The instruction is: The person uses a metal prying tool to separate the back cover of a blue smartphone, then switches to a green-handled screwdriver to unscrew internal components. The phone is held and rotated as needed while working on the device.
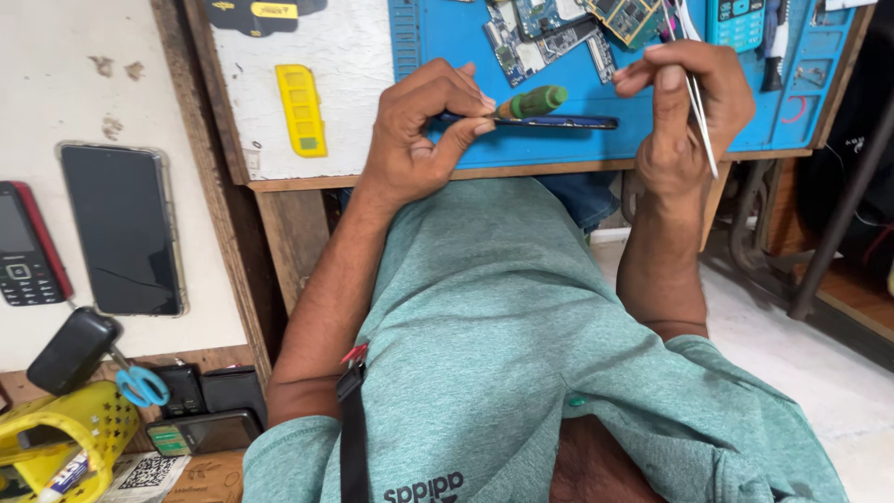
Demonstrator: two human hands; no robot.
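My left hand (pixel 416 135) pinches one end of a thin dark flat device (pixel 559 122), held edge-on over the blue work mat (pixel 447 47). A green-handled screwdriver (pixel 533 101) sits right at that hand's fingertips; I cannot tell whether the fingers hold it. My right hand (pixel 687 107) is to the right of the device, fingers closed around slim metal tweezers (pixel 700 116) that point down past the table edge. The two hands are apart, with the device's free end between them.
Several circuit boards (pixel 549 33) and a teal keypad phone (pixel 740 20) lie on the mat. A yellow part (pixel 301 109) rests on the white board. On the left surface are a smartphone in a clear case (pixel 121 228), a keypad phone (pixel 26 247), blue scissors (pixel 140 382) and a yellow basket (pixel 70 433).
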